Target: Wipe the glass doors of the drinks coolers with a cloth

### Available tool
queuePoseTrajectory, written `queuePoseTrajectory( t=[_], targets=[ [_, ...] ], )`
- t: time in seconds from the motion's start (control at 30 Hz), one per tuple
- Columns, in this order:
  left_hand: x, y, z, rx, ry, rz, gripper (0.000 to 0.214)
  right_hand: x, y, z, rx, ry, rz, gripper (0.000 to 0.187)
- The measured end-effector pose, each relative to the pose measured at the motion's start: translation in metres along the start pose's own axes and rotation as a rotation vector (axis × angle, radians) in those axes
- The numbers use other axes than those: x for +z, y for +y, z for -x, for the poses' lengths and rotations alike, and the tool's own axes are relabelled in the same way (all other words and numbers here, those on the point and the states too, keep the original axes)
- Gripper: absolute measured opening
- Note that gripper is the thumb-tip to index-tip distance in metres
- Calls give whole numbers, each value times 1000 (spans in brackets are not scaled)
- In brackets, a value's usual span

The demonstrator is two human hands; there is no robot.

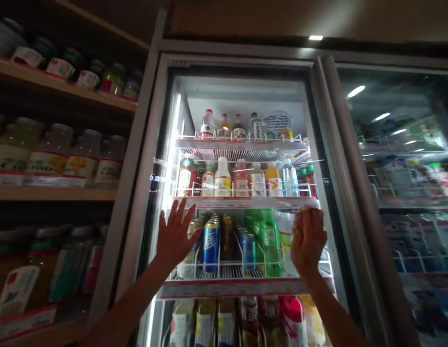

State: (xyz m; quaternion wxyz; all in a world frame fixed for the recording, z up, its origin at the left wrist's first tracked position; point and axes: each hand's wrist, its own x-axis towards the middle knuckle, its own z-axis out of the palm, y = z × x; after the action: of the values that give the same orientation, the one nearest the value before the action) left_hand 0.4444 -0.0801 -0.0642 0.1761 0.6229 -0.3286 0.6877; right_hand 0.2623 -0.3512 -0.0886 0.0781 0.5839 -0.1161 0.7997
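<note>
My left hand [176,236] is raised with its fingers spread, palm toward the glass door [227,89] of a lit drinks fridge. It appears to rest on the glass, in front of the cans. To the right, my right hand [308,241] is closed around a pale, crumpled cloth [310,209], held up near the glass. Only a little of the cloth shows above the fingers, and the hand is slightly blurred. Behind the door, between my hands, stand a blue can [211,245] and a green bottle [269,241] on a wire shelf.
Shelves with jars and bottles [77,159] stand at the left. A metal door frame [349,193] runs up the right side, beside a second glass-fronted fridge [408,159]. More bottled drinks [242,178] fill the shelves above and below my hands.
</note>
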Motion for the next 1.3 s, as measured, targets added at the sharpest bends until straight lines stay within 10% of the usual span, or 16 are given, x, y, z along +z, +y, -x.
queuePoseTrajectory(
  t=[0.1, 0.23, 0.5, 0.73, 0.97, 1.2, 1.3],
  targets=[
    [-2, -10, -6, 31, 2, 3, 58, 22, -52, -18, -56, -95, -50, 52],
    [-4, -7, -8, 27, -11, 23, 58, 36, -118, 1, -515, -351, -170, 50],
    [-5, -17, -43, -128, -21, 40, 57, 18, 24, -93, 68, 24, 93, 43],
    [3, -17, -77, -255, 62, 11, 56, 40, -33, -102, -372, -179, -56, 40],
    [-2, -23, -71, -356, -11, -33, 61, 31, 48, -176, 14, -94, 79, 40],
    [-3, -26, -74, -415, -68, -82, 59, 48, -5, -159, -623, -329, -167, 45],
    [-4, -27, -73, -425, -76, -106, 60, 50, 10, -189, -511, -276, -144, 41]
  ],
)
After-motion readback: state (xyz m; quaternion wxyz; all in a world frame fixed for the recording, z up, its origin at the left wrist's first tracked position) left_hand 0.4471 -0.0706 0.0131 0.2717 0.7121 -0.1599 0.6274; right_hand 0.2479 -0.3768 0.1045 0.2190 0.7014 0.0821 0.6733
